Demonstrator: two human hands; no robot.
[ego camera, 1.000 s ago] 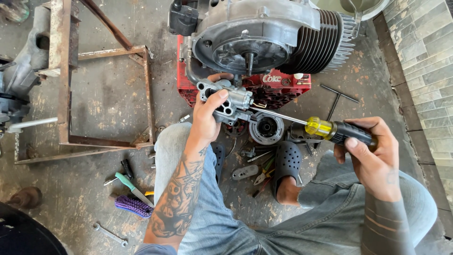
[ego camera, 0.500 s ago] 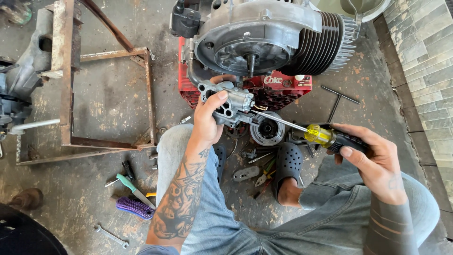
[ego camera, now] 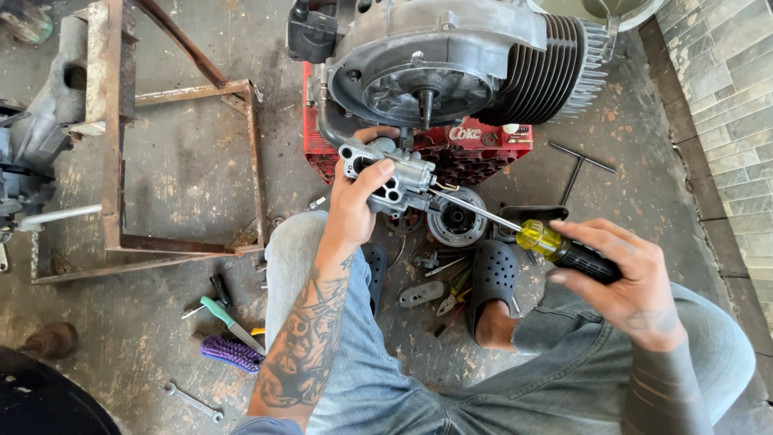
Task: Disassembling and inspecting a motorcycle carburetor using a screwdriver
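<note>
My left hand [ego camera: 354, 205] grips a small grey metal carburettor body [ego camera: 394, 177] and holds it up in front of a red plastic crate [ego camera: 483, 149]. My right hand [ego camera: 624, 278] is closed on the black and yellow handle of a screwdriver [ego camera: 555, 246]. Its long shaft runs up and left, and its tip meets the right side of the carburettor body. Above both sits a large grey engine [ego camera: 451, 60] with cooling fins, resting on the crate.
A rusty steel frame [ego camera: 117, 161] stands at left. Loose tools lie on the concrete: a green-handled tool [ego camera: 229, 318], a purple brush [ego camera: 229, 353], a spanner [ego camera: 193, 401], a T-handle wrench [ego camera: 576, 169], a round metal part [ego camera: 455, 217]. A brick wall [ego camera: 725, 105] runs along the right.
My right hand and the screwdriver have dropped a little lower, with the tip still at the carburettor body. My left hand keeps its hold in about the same place.
</note>
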